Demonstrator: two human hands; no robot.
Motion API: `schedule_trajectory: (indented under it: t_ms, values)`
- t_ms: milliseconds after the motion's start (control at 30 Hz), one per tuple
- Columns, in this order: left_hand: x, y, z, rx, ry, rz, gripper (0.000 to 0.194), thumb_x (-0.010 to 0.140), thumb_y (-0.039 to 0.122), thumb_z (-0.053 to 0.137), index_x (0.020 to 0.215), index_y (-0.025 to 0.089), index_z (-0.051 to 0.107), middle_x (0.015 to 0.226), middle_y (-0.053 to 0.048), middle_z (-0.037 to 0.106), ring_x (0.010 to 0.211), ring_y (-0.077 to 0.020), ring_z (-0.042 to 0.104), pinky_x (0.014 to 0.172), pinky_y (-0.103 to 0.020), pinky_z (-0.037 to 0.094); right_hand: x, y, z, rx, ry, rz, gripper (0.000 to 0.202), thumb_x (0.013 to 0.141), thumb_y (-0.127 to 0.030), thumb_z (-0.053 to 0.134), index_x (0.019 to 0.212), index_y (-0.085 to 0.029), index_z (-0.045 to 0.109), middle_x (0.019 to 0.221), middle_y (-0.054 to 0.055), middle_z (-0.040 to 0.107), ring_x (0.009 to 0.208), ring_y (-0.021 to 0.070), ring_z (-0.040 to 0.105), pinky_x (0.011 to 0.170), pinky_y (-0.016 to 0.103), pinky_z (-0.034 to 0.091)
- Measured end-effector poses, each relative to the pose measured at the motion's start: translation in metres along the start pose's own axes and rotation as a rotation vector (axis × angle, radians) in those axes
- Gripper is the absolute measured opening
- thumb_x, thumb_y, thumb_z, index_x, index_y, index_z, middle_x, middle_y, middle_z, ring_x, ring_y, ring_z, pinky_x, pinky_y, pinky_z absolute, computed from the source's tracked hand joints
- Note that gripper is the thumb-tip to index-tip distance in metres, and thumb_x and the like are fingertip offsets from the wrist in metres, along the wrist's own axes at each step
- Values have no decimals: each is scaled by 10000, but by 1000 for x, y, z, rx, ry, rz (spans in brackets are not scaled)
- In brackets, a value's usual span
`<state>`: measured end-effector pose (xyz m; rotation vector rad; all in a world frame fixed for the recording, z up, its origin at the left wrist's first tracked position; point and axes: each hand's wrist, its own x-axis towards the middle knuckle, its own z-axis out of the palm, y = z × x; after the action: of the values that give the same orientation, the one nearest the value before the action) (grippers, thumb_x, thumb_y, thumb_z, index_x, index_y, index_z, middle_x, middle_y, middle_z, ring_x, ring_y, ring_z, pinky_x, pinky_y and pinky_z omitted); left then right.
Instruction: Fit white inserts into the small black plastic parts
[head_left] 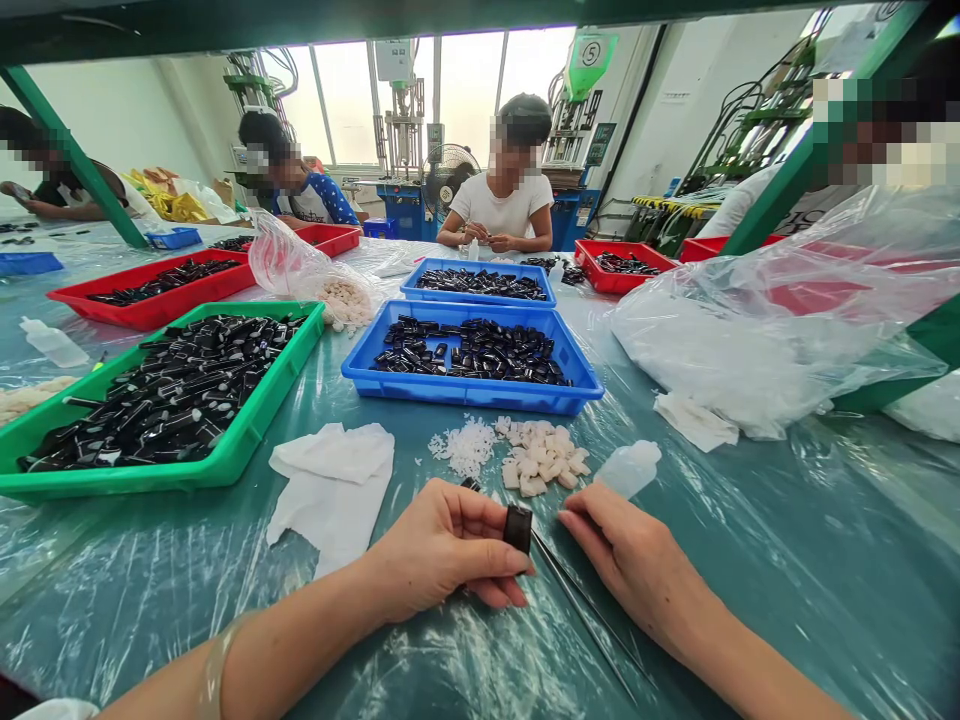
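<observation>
My left hand (457, 545) pinches a small glossy black plastic piece (517, 528) between thumb and fingers, held upright over the table. To its right, my right hand (637, 555) has its fingers drawn together; whatever they hold, if anything, is hidden. Metal tweezers (585, 605) lie between the two hands, one end close to the black piece. Just behind my right hand lies a translucent squeeze bottle (630, 468). Beyond my fingers are a pile of cream-coloured chunks (544, 455) and a heap of small clear-white bits (465, 447).
A green tray (247, 445) and a blue tray (472, 392) hold many black pieces. A white cloth (334, 490) lies left of my hands. Plastic bags (742, 320) bulge at right. A green frame bar (450, 22) crosses overhead. Co-workers sit across the table.
</observation>
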<state>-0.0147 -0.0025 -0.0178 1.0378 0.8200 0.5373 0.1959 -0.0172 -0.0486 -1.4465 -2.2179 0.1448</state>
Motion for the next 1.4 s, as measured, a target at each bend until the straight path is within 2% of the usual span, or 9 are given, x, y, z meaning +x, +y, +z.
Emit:
schedule_trajectory:
  t_ms: [200,433,733,867,1000,1167,1400]
  values:
    - [0,-1,0,-6,-3,-2,274,629,266,730,858,116,716,668,-64,658,573,-121,641,510,-163,506,0,-8,-7,121,10,80,163,855,-297,454,755,-213,551,596,-11,592,505,129,560,465,231,442]
    - [0,-1,-1,5,-4,1,275,634,269,722,857,109,716,683,-71,660,574,-123,642,510,-167,507,0,-6,-6,361,-3,148,165,821,-302,516,837,-201,646,716,22,646,623,151,605,561,250,478]
    - [0,-1,0,7,-8,-5,260,648,272,710,850,108,715,701,-73,661,569,-115,637,511,-164,505,-4,-4,-2,542,-72,360,177,785,-366,561,796,-193,593,668,9,633,610,155,618,567,245,493]
    - [-1,-2,-1,-1,-11,-1,251,656,260,703,857,111,713,706,-72,663,570,-115,639,508,-162,503,-5,-4,0,659,-87,405,199,781,-383,571,829,-190,576,660,2,609,572,141,608,548,243,500]
    - [0,-2,-1,-13,-7,1,201,641,232,706,798,106,714,664,-58,657,560,-118,638,509,-169,505,-5,-5,-2,635,-47,379,206,749,-378,610,824,-186,607,601,-12,555,524,120,537,472,220,457]
    - [1,-6,1,22,19,34,186,583,167,727,759,106,726,616,-47,646,561,-133,634,510,-185,505,-2,-8,-8,564,0,236,139,756,-317,615,779,-197,681,627,-1,555,563,119,522,482,214,422]
    - [1,-11,1,112,34,127,197,576,128,717,773,123,737,643,-35,633,474,-98,583,475,-192,476,-1,-12,-14,610,-37,139,221,832,-263,524,964,-235,699,662,7,550,600,125,541,533,234,435]
